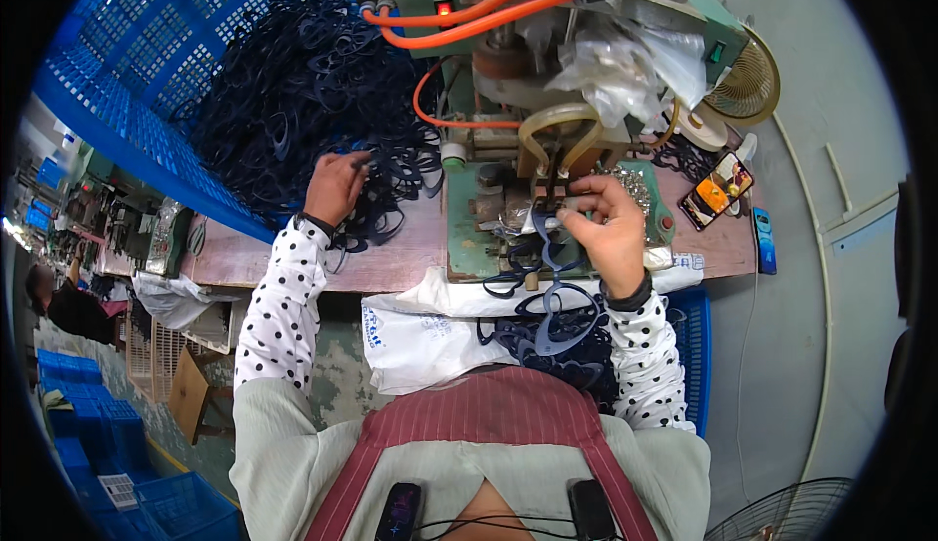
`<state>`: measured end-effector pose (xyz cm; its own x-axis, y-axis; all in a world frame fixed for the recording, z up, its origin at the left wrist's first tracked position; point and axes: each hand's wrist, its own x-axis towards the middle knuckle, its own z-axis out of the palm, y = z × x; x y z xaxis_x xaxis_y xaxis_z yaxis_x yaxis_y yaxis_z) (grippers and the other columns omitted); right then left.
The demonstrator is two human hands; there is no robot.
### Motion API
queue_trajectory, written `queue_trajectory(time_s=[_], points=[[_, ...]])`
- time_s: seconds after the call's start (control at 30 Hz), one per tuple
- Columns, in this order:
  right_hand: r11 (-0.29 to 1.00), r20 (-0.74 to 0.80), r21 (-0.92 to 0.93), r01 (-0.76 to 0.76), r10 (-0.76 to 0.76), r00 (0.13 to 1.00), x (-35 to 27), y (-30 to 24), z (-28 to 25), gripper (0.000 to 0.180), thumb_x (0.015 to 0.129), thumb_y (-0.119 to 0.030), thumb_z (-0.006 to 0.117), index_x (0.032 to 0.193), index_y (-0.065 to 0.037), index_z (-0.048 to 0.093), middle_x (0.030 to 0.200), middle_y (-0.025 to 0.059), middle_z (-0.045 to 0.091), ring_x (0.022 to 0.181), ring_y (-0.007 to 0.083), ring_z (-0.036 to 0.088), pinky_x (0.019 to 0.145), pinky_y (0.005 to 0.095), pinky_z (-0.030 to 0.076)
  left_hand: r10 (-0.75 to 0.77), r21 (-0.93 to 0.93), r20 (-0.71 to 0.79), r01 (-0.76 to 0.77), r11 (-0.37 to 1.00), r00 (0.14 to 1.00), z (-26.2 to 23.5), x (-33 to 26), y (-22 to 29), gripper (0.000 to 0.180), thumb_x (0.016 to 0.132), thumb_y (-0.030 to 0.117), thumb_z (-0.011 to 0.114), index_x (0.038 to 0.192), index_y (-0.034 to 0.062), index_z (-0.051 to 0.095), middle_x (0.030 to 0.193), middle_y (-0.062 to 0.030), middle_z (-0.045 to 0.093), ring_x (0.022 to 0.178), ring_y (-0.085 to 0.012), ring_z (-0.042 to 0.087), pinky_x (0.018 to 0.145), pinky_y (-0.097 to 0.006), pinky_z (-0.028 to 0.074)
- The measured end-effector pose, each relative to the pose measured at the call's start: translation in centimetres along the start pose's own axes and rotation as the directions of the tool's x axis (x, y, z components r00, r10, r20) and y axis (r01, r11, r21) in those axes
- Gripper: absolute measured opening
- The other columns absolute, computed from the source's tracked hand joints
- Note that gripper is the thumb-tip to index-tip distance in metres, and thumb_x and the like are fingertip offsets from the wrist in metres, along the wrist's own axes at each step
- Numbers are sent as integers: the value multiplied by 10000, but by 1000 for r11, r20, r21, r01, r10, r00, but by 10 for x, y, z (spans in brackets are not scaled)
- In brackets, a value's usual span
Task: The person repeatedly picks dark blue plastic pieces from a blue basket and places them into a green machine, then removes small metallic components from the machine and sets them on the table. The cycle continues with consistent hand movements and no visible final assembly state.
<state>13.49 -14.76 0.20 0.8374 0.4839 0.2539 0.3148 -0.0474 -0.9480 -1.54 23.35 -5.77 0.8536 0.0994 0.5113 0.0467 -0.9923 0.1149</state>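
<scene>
My right hand [608, 233] is at the press head, thumb and forefinger closed on the upper end of a dark blue looped strip [562, 299]. The strip hangs down past the green machine base toward my lap, its wide loops showing. Its very end is hidden between my fingers and the metal tooling [550, 192]. My left hand [337, 189] is over the near edge of a big heap of similar dark strips [293, 101], its forefinger stretched out and apart from the thumb. I see nothing held in it.
A blue plastic basket [127, 135] holds the heap at left. The green press [425, 3] carries orange hoses [479, 21]. Small shiny metal parts [633, 187] lie right of the tooling, near a lit phone [716, 190]. A white sack [420, 341] and more strips cover my lap.
</scene>
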Motion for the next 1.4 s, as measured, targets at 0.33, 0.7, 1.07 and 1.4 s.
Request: queue_trajectory(time_s=[0.33, 0.7, 1.07, 1.4], points=[[939, 31, 334, -77, 70, 997, 4, 0, 18, 493, 724, -8, 743, 1118, 37, 450, 850, 97, 666, 733, 87, 588, 652, 213, 459, 169, -270, -405, -294, 917, 898, -27, -2, 185, 347, 764, 6, 621, 1109, 32, 641, 998, -97, 675, 881, -273, 636, 805, -399, 492], [919, -306, -388, -63, -65, 950, 19, 117, -92, 290, 798, -51, 684, 1083, -31, 636, 991, 115, 690, 938, 231, 650, 844, 337, 496, 492, -523, -327, -588, 617, 807, 3, 26, 255, 396, 843, 36, 635, 1232, -7, 579, 1239, -194, 606, 1118, -316, 608, 977, -484, 468], [607, -49, -794, 29, -112, 992, -5, 130, -87, 208, 818, -202, 700, 957, -55, 652, 953, 167, 619, 840, 366, 602, 726, 455, 476, 473, -596, -271, -532, 602, 839, 1, 25, 252, 451, 821, 29, 647, 1264, 38, 565, 1278, -160, 594, 1149, -292, 596, 1042, -494, 427], [835, -329, -550, -12, -204, 922, 3, 138, -87, 113, 884, -150, 619, 899, -43, 650, 816, 138, 667, 752, 302, 628, 675, 386, 486, 403, -297, -422, -543, 785, 812, 10, 1, 203, 356, 762, 100, 695, 1117, 103, 664, 1113, -113, 656, 962, -250, 631, 810, -413, 490]])
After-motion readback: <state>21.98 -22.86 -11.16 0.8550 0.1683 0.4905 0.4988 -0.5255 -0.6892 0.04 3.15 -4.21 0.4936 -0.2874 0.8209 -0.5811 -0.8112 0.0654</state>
